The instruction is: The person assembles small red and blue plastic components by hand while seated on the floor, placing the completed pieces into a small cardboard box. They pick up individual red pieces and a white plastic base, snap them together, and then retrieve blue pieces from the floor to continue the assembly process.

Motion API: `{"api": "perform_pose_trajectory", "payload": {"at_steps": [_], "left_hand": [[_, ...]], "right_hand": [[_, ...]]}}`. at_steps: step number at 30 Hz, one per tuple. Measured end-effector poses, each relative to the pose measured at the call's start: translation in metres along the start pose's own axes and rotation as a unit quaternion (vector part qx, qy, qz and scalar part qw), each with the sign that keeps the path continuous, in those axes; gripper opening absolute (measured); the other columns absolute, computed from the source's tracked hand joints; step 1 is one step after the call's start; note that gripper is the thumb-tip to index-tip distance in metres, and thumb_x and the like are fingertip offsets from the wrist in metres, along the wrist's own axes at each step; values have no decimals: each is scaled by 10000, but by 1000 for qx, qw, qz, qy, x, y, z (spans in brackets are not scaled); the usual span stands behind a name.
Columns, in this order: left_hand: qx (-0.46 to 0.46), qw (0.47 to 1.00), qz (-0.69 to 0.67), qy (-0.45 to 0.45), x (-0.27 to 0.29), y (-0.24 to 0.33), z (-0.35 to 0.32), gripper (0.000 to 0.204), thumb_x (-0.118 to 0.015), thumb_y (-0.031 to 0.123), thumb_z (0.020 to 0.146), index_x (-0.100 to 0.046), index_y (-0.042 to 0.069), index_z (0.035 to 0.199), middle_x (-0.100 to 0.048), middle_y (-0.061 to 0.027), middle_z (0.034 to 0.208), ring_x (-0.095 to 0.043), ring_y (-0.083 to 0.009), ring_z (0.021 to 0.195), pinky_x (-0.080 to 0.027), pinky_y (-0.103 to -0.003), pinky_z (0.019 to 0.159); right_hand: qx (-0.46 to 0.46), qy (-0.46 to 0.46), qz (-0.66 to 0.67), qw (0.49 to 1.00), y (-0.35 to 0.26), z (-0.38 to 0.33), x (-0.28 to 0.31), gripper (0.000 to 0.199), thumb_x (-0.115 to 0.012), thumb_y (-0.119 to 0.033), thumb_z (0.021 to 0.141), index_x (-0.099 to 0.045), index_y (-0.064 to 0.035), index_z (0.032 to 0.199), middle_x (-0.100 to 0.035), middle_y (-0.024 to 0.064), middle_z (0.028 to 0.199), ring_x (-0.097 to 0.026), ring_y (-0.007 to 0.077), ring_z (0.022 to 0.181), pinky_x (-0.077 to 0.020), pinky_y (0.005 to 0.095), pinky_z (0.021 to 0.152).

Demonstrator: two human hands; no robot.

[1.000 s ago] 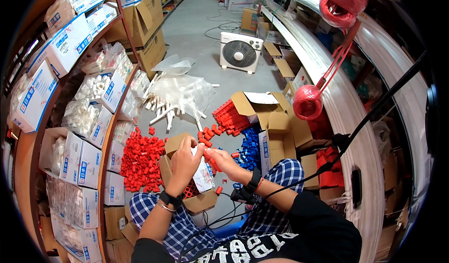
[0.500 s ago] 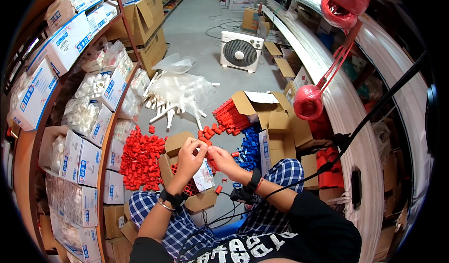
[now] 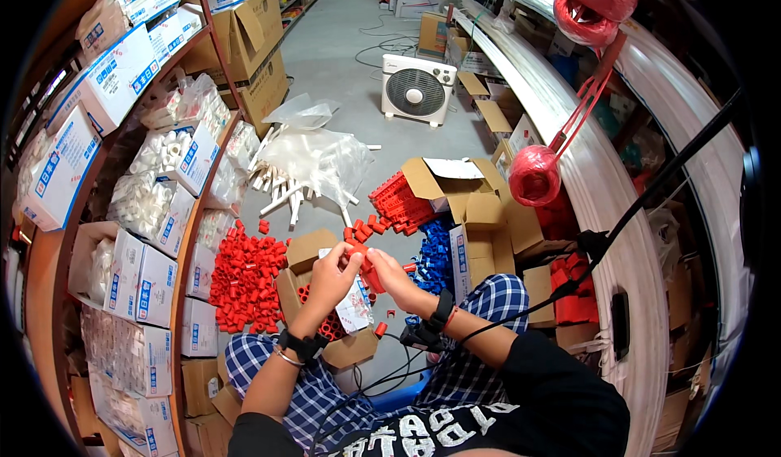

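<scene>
Both hands meet above an open cardboard box point(image 3: 294, 298), closed around red plastic pipe fittings. My left hand point(image 3: 332, 276) pinches a red fitting point(image 3: 358, 249) at its fingertips. My right hand point(image 3: 396, 281) is closed from the other side, with more red plastic point(image 3: 371, 276) showing beneath its fingers. How many pieces are held is hard to tell. Red tube-shaped couplings point(image 3: 330, 327) stand on end inside the box, partly covered by a white printed sheet point(image 3: 353, 307). To the left lies a heap of loose red fittings point(image 3: 248, 282); several more lie just beyond my hands.
Blue fittings point(image 3: 434, 254) and stacked red strips point(image 3: 400, 201) lie at the right, beside an open carton point(image 3: 490, 250). White pipes under clear plastic point(image 3: 313, 160) lie ahead, with a box fan point(image 3: 416, 91) farther back. Loaded shelves point(image 3: 183, 274) line the left. A black cable point(image 3: 504, 327) crosses my right arm.
My fingers have shifted slightly around the red fittings, and more red shows between the hands. My right hand has turned a little. The piles and box stay as they were.
</scene>
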State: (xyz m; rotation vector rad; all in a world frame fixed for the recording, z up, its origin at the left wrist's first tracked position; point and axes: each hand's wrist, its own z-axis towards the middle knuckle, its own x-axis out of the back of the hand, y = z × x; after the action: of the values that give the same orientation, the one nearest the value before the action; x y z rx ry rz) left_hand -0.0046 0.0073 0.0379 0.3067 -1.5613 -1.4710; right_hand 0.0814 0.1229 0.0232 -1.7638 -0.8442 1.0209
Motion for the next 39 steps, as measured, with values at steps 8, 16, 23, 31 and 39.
{"api": "perform_pose_trajectory", "payload": {"at_steps": [8,16,23,31,39], "left_hand": [[130,973,-193,8,9,-4,7,198,-449,200,947,-442,17,1023,-626,-103,694,-547,-112,484,-421,-212,467],[117,966,-230,22,5,-8,5,241,-473,139,908,-374,3,1080,-660,-149,853,-600,-135,543,-449,-224,517],[143,965,-220,6,0,-20,5,272,-513,163,881,-395,1,1066,-669,-132,860,-605,-133,545,-449,-230,519],[261,905,-327,-71,3,-4,4,306,-503,220,886,-392,17,1086,-642,-164,923,-623,-151,583,-500,-251,554],[274,895,-333,-112,-14,-11,-3,310,-488,195,895,-371,7,1111,-628,-172,929,-646,-182,619,-527,-279,594]], "right_hand": [[36,0,-7,999,5,4,10,237,-487,-185,897,-389,-79,1085,-439,31,896,-465,93,653,-422,229,541],[79,14,-108,991,7,4,8,259,-486,-158,888,-381,-23,1082,-375,103,1045,-490,130,738,-459,260,646],[104,41,-89,990,17,10,13,185,-440,-146,907,-404,-17,1034,-358,119,1071,-501,148,737,-462,277,660],[135,93,-130,978,30,18,25,198,-414,-141,904,-376,5,1032,-346,144,1070,-456,199,869,-431,306,771],[182,128,-138,965,30,18,22,202,-469,-45,861,-374,-34,1039,-346,81,1036,-451,129,857,-421,267,736]]}}
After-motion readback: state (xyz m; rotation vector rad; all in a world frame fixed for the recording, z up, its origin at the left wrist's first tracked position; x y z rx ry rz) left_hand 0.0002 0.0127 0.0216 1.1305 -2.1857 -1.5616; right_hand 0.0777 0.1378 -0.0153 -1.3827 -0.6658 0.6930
